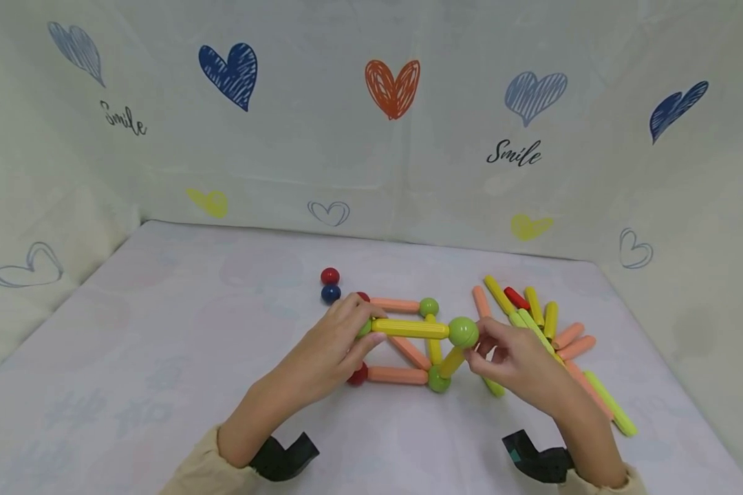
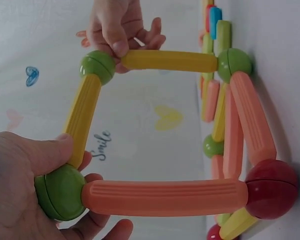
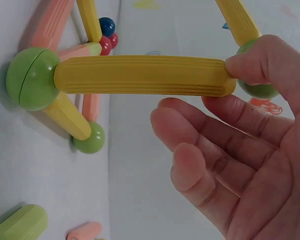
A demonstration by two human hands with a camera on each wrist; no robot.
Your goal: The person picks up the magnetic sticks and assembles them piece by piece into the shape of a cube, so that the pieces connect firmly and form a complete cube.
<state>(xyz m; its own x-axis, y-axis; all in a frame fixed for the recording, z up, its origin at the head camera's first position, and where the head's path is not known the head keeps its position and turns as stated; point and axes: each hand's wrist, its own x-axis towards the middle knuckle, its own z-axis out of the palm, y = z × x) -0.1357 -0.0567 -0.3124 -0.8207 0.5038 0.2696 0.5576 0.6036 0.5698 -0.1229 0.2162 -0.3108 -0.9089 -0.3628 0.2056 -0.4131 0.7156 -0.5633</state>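
A frame of magnetic sticks and balls stands on the table. My left hand (image 1: 325, 350) grips its upper left corner, thumb and finger pinching the top yellow stick (image 1: 411, 328) beside a green ball (image 2: 62, 192). From that ball a salmon stick (image 2: 165, 196) runs down to a red ball (image 2: 271, 189). At the upper right corner is another green ball (image 1: 463, 333). Just below it, my right hand (image 1: 520, 354) pinches the upper end of an upright yellow stick (image 3: 145, 75), whose lower end meets a green ball (image 3: 33, 79). Salmon and yellow sticks form the base.
Right of the frame lies a loose pile of yellow, green, salmon and red sticks (image 1: 551, 323). A loose red ball (image 1: 330, 276) and a blue ball (image 1: 331, 294) sit behind my left hand. A heart-printed cloth (image 1: 322, 151) hangs behind the table (image 1: 179, 309).
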